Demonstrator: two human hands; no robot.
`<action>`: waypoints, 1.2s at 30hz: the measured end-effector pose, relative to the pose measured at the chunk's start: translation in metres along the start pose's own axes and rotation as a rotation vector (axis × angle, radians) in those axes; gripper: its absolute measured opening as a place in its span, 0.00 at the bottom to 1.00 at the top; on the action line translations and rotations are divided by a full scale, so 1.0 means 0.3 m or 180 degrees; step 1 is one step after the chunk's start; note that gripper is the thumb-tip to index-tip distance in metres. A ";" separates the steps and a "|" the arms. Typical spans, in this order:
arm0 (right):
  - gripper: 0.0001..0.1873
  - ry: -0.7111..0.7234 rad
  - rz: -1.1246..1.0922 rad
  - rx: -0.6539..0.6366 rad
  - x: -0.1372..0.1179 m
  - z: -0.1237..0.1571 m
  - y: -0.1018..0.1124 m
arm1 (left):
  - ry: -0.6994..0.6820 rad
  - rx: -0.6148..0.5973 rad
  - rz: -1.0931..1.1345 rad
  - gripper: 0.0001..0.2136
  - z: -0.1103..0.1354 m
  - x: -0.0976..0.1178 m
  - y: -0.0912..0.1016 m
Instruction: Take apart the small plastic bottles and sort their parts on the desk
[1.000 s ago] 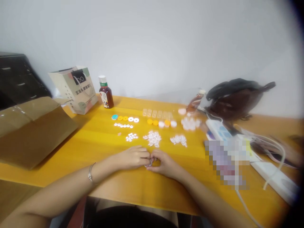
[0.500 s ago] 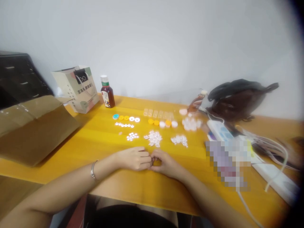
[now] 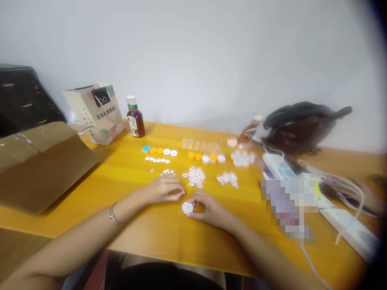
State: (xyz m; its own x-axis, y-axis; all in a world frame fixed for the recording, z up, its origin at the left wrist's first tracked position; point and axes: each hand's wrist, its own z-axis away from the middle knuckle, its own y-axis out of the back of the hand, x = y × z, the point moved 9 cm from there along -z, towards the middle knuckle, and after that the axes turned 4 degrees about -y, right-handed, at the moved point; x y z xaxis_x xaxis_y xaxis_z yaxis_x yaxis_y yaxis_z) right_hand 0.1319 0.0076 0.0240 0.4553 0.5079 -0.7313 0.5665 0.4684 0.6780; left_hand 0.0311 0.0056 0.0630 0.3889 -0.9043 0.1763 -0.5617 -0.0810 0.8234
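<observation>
Between the thumb and fingers of my right hand (image 3: 205,207) is a white round cap-like piece (image 3: 187,208), its flat face towards me. Close by on the left, my left hand (image 3: 166,188) is closed in a pinch; a tiny pale spot shows at its fingertips, too small to name. Just beyond that hand lie small white discs (image 3: 168,172), partly hidden by it. Farther right are a pile of white openwork pieces (image 3: 194,177) and a second pile of smaller white pieces (image 3: 227,179).
Behind are rows of coloured rings (image 3: 153,150), round caps (image 3: 198,156) and clear containers (image 3: 197,145). A bottle (image 3: 136,121), a paper bag (image 3: 104,117) and a cardboard box (image 3: 45,169) stand left. Power strips (image 3: 347,227), cables and a dark bag (image 3: 302,129) lie right.
My hands, together before, are now apart. The left has moved up and left towards the small discs. The white round piece, hidden before, now shows in my right hand.
</observation>
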 end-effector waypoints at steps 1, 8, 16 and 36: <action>0.10 -0.0010 -0.0011 0.0007 0.000 0.001 0.000 | 0.0135 0.0041 -0.0084 0.07 0.014 -0.041 0.026; 0.11 -0.0035 -0.0019 0.0017 0.008 0.000 -0.003 | 0.1123 -0.0301 -0.0688 0.07 0.111 -0.278 0.125; 0.11 -0.0048 0.0005 0.0023 0.012 -0.001 -0.003 | 0.1190 -0.0675 -0.0920 0.08 0.101 -0.274 0.076; 0.10 -0.0048 -0.0074 -0.0009 0.020 -0.005 -0.007 | 0.0149 -0.0573 0.0223 0.08 -0.008 0.049 -0.027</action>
State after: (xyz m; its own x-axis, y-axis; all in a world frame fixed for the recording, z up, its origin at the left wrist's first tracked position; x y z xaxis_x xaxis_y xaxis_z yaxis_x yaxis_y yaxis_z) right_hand 0.1325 0.0106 0.0183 0.4523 0.4860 -0.7479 0.5751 0.4820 0.6610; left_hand 0.0431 -0.0059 0.0603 0.3894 -0.8842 0.2580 -0.4505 0.0615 0.8907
